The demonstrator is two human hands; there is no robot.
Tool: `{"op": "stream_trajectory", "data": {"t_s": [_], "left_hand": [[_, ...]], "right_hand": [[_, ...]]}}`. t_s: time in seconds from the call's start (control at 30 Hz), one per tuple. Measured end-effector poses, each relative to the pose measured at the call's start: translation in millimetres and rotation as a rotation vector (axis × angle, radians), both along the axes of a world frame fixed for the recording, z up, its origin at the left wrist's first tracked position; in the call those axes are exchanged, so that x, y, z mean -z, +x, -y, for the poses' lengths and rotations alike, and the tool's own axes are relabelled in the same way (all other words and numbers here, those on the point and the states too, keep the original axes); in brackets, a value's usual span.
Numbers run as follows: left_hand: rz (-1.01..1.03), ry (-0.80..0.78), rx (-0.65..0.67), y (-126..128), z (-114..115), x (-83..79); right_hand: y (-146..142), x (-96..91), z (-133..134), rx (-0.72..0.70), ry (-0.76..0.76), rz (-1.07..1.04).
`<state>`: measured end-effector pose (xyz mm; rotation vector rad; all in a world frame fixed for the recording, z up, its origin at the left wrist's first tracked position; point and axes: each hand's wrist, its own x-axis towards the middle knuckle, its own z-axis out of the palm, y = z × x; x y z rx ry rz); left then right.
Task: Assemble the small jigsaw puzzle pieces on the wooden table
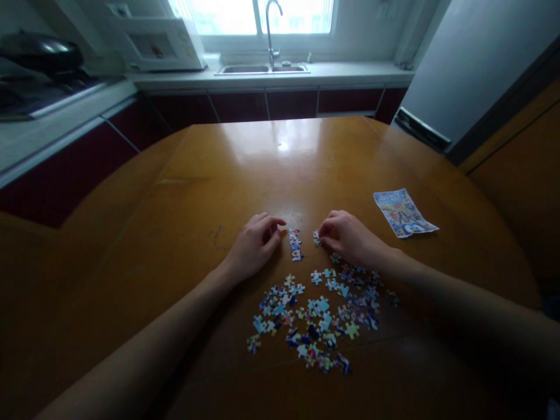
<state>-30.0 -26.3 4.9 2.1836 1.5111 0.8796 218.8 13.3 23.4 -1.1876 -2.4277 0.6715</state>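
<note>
A narrow strip of joined puzzle pieces (295,245) lies on the wooden table (210,169) between my hands. Just left of it rests my left hand (255,245), thumb and index finger curved with a gap and nothing visible between them. My right hand (343,236) pinches a small puzzle piece (316,237) at the table surface, a short way right of the strip. It may be more than one joined piece; the fingers cover part of it. Nearer to me, many loose puzzle pieces (324,321) are scattered, some overlapping, and several lie under my right wrist.
A creased picture sheet (403,213) lies on the table to the right. Beyond the far table edge are a counter with a sink (262,69), a tap (270,35) and a white microwave (160,44). A pan (44,52) sits on the stove at left; a fridge (476,64) stands at right.
</note>
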Motion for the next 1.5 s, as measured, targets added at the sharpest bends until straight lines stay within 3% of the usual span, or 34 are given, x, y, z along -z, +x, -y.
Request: {"op": "stream_trajectory", "data": {"t_s": [0.27, 0.43, 0.83, 1.23, 1.5], "left_hand": [[-0.003, -0.006, 0.006, 0.9, -1.0, 0.3], [-0.026, -0.012, 0.004, -0.6, -2.2, -0.1], [-0.079, -0.020, -0.003, -1.0, -2.8, -2.6], [-0.077, -0.020, -0.002, -0.9, -3.2, -3.2], [-0.078, -0.027, 0.004, -2.1, -3.3, -1.5]], "right_hand": [[37.8, -26.1, 12.9, 0.191, 0.080, -0.133], [57.4, -34.8, 20.6, 0.219, 0.075, -0.144], [67.4, -26.9, 12.7, 0.115, 0.106, -0.064], [72.4, -31.5, 22.5, -0.056, -0.128, 0.226], [70.2, -36.8, 28.3, -0.070, -0.181, 0.329]]}}
